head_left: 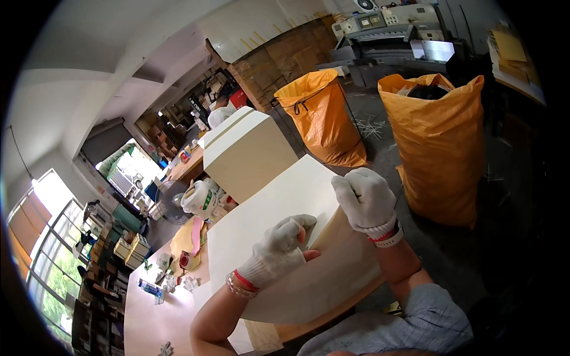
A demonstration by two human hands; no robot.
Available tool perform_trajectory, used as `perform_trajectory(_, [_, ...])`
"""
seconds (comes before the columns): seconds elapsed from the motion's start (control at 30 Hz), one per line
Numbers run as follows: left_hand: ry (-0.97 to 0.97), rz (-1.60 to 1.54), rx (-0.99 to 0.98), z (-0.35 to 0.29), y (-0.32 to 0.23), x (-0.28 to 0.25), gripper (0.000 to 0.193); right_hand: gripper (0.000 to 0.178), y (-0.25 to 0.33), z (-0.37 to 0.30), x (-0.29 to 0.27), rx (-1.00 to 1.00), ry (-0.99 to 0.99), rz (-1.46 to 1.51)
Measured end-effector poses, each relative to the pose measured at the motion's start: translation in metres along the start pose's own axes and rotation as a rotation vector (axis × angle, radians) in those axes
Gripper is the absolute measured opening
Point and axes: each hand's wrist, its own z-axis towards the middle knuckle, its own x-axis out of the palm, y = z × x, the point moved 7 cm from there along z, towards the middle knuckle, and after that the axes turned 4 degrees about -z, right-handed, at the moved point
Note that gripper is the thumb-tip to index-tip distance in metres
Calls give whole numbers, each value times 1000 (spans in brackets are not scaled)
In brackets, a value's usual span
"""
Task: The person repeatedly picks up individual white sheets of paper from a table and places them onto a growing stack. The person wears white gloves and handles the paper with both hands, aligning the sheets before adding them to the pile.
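Both gloved hands work a tall stack of cream paper sheets (279,207) on the surface (148,314): the left hand (279,246) lifts the top sheet's edge, the right hand (365,199) grips the stack's corner. Two orange sacks (439,148) stand beyond.

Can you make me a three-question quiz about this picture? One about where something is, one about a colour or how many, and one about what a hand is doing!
1. Where is the white jug?
A. left of the big paper stack
B. inside a sack
C. on the floor by the sacks

2. How many orange sacks stand on the floor?
A. one
B. two
C. four

3. What is the left hand doing?
A. hanging in the air
B. resting on the paper stack, fingers at its edge
C. holding the jug

Answers:
1 A, the jug sits on the table left of the stack.
2 B, one sack stands behind the stack, another to its right.
3 B, the gloved hand lies on the top sheet, opposite the right hand.
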Motion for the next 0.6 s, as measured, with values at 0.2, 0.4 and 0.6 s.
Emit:
perform_trajectory(0.2, [-5, -90, -49, -2, 9, -2, 40, 21, -8, 2, 1, 184, 14, 137])
perform_trajectory(0.4, [-129, 68, -5, -11, 0, -6, 52, 39, -7, 6, -1, 281, -17, 170])
perform_trajectory(0.6, [31, 59, 30, -2, 0, -3, 49, 36, -7, 4, -2, 289, -29, 178])
